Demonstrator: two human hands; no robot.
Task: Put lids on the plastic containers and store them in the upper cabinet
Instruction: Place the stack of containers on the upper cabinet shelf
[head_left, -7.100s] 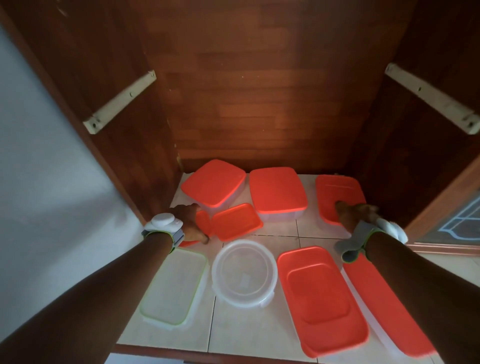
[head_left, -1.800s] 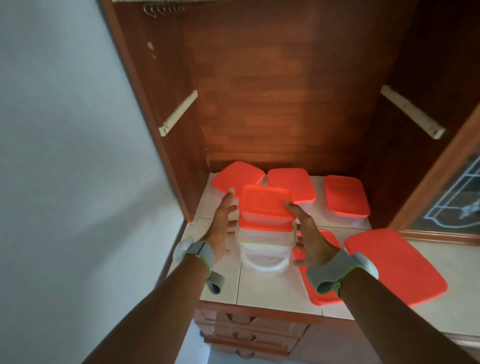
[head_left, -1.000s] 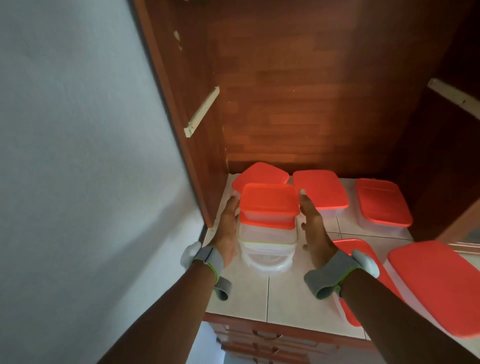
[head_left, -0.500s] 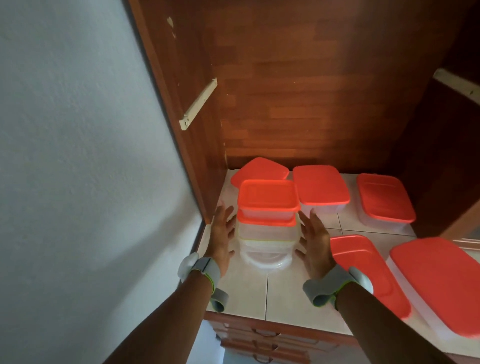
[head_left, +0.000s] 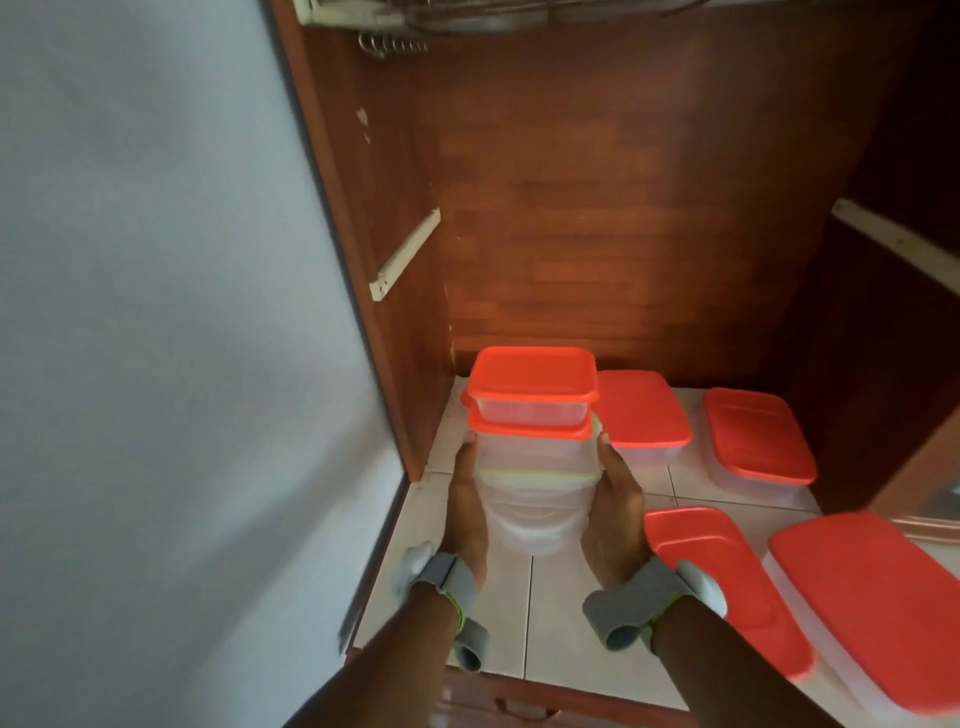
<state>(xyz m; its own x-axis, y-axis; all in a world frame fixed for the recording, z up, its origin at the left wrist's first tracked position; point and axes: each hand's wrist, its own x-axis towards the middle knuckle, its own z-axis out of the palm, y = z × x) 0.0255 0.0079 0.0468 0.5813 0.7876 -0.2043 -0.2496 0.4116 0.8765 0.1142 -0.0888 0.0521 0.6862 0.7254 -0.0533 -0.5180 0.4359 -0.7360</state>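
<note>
A stack of clear plastic containers (head_left: 535, 483) rises in front of me, two orange-lidded boxes on top, a green-rimmed box and a round tub below. My left hand (head_left: 467, 514) presses its left side and my right hand (head_left: 613, 519) its right side, so both hold the stack between them, lifted off the tiled counter (head_left: 519, 613). Behind it stand two more orange-lidded containers, one in the middle (head_left: 641, 415) and one at the right (head_left: 756, 436).
A long orange-lidded container (head_left: 727, 582) and a large one (head_left: 878, 608) lie at the right front. Wooden cabinet walls (head_left: 597, 218) enclose the nook, with white shelf brackets on each side (head_left: 405, 254). A grey wall (head_left: 156, 312) stands at the left. A rack with hooks (head_left: 395, 44) hangs above.
Both hands have closed in from beside the stack onto its sides, and the stack has risen. The view has tilted upward, showing the rack above.
</note>
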